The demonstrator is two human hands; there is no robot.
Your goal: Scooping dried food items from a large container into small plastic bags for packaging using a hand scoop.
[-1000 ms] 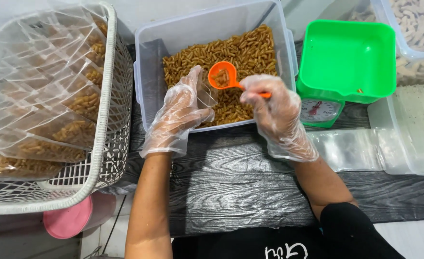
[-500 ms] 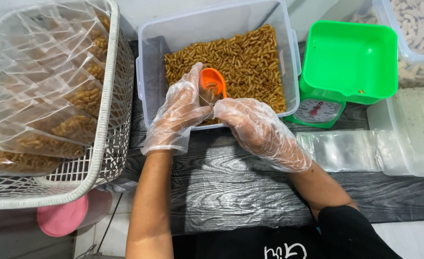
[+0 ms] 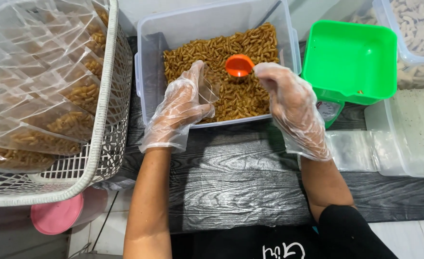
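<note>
Above the pasta, orange scoop [image 3: 239,65] seemingly touches right fingers [image 3: 266,72].

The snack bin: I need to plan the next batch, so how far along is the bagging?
Done: many filled bags lie stacked in the white basket. In hand: the left hand holds a small clear bag open while the right hand holds the orange scoop over it. Left: the clear bin holds plenty of brown snacks, and empty bags wait nearby.
</note>
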